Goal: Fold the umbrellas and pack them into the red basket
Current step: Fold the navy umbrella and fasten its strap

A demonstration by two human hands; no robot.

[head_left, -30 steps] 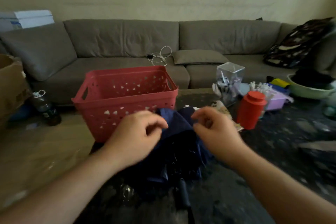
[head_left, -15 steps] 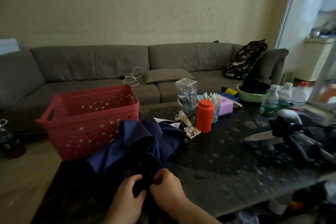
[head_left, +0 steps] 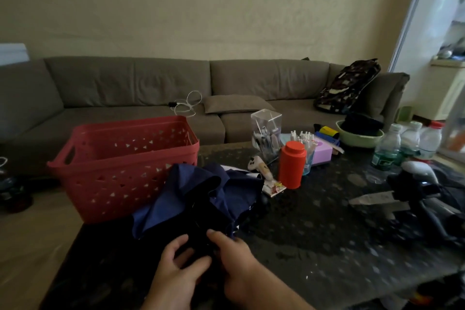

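A navy blue umbrella point(head_left: 191, 199) lies crumpled on the dark table point(head_left: 314, 239), its loose canopy spread just in front of the red basket point(head_left: 120, 158). My left hand point(head_left: 176, 264) and my right hand point(head_left: 234, 259) are side by side at the near end of the umbrella, fingers curled into its dark fabric. The basket stands at the table's left corner and looks empty inside. A second dark umbrella point(head_left: 422, 199) with a pale handle lies at the right edge of the table.
A red canister point(head_left: 292, 163), a clear box of tools point(head_left: 266, 133), a purple box point(head_left: 322, 153), a green bowl point(head_left: 359, 138) and water bottles point(head_left: 402, 141) crowd the far right of the table. A grey sofa point(head_left: 176, 88) runs behind it.
The view has lifted and swung right. Both hands slid from the canopy's far part back to its near end and now hold it there, close together.
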